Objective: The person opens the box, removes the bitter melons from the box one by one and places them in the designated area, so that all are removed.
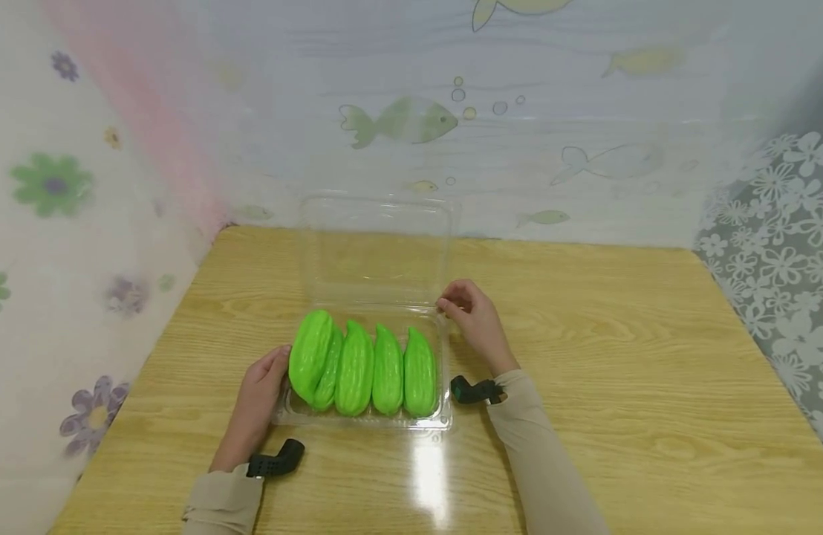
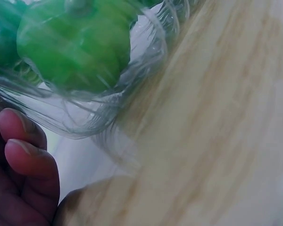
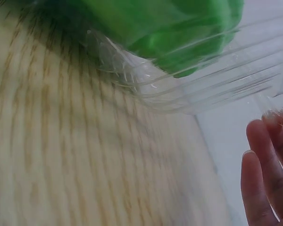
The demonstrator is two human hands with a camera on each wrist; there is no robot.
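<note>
A clear plastic clamshell box (image 1: pixel 365 420) lies on the table, its transparent lid (image 1: pixel 378 256) raised at the back. Several bright green, ridged, pod-shaped pieces (image 1: pixel 355 371), pointed at the far end, stand side by side inside. At the left end, one green piece (image 1: pixel 310 353) leans over its neighbour. My left hand (image 1: pixel 256 390) holds the box's left side, with curled fingers (image 2: pixel 30 157) close under the rim in the left wrist view. My right hand (image 1: pixel 477 323) pinches the back right corner near the hinge, its other fingers (image 3: pixel 257 183) extended in the right wrist view.
The wood-grain table (image 1: pixel 619 371) extends to both sides and meets a wall (image 1: pixel 518 178) painted with fish at the back. A flowered wall (image 1: pixel 84 297) borders it on the left, and a grey panel with white flowers (image 1: pixel 786 290) on the right.
</note>
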